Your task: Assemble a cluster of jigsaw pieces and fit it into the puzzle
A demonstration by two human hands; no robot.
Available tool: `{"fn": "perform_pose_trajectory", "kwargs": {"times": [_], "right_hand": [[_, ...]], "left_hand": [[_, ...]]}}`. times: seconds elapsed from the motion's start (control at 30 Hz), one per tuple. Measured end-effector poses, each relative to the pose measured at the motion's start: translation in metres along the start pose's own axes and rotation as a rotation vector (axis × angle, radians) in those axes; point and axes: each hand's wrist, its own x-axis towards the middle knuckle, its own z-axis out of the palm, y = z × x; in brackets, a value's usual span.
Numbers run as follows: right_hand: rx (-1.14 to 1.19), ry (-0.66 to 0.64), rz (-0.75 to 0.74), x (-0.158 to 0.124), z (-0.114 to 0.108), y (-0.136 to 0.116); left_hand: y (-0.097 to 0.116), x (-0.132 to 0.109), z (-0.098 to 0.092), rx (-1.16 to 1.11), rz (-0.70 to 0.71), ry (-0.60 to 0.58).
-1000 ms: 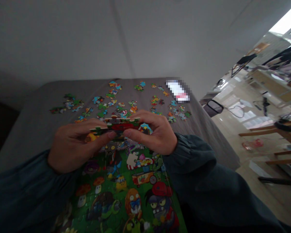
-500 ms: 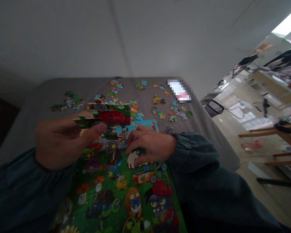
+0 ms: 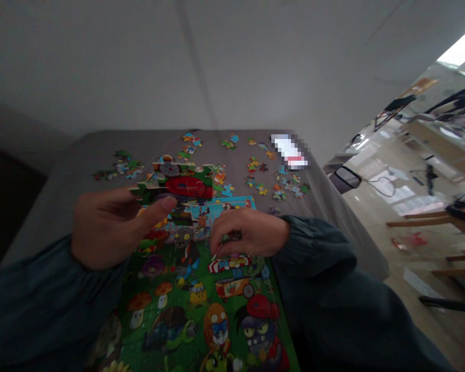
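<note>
Since the earlier frames, the right hand point(image 3: 251, 232) has let go of the joined puzzle section point(image 3: 186, 188), dropped to the printed picture sheet point(image 3: 232, 330) and picked the pale-backed puzzle piece point(image 3: 232, 236) off it; the left hand point(image 3: 108, 227) now has the section alone.

From my feed: left hand is closed on the section's near-left end, thumb flat across the face, fingers behind. Section is tipped up facing me, red cap and a spoked wheel showing, just left of and beyond the right hand. Right hand is pinched nearly shut, piece tilted between thumb and fingers, mostly hidden by them.

Lettering: I can't read any. The phone-like item point(image 3: 289, 151) far past the right hand is pixelated; the printed cart point(image 3: 234, 288) below the right hand carries a carrot-like emblem.

Pose: left forearm comes in from lower left, wrist low; right forearm from lower right, back of hand up, fingers curled down over the sheet. Blue-grey sleeves point(image 3: 318, 248) on both.

Loose pieces point(image 3: 127, 164) lie beyond both hands on the grey cloth point(image 3: 70, 170), more of them past the right hand. Sheet runs under and below both hands.
</note>
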Motion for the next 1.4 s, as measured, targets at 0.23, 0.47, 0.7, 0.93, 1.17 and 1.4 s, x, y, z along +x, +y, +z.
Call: {"fn": "perform_pose_trajectory", "kwargs": {"times": [0.23,0.47,0.7,0.93,1.17,1.4], "right_hand": [[0.063,0.297,-0.036,-0.002,0.004,-0.005],[0.151,0.460,0.019,0.002,0.009,-0.002],[0.385,0.655,0.200,0.006,0.017,0.004],[0.373,0.622,0.219,0.010,0.017,0.003],[0.482,0.664,0.218,0.013,0.025,0.005],[0.400,0.703,0.237,0.014,0.029,0.002]], "left_hand": [[-0.008,-0.003,-0.001,-0.028,-0.055,0.058],[-0.008,-0.003,-0.001,-0.013,-0.078,0.045],[0.001,0.001,0.002,-0.035,-0.052,0.007],[0.000,-0.002,0.005,0.046,-0.062,-0.010],[-0.001,-0.005,0.007,0.095,-0.105,-0.023],[0.007,-0.008,0.013,0.041,-0.139,-0.009]]}}
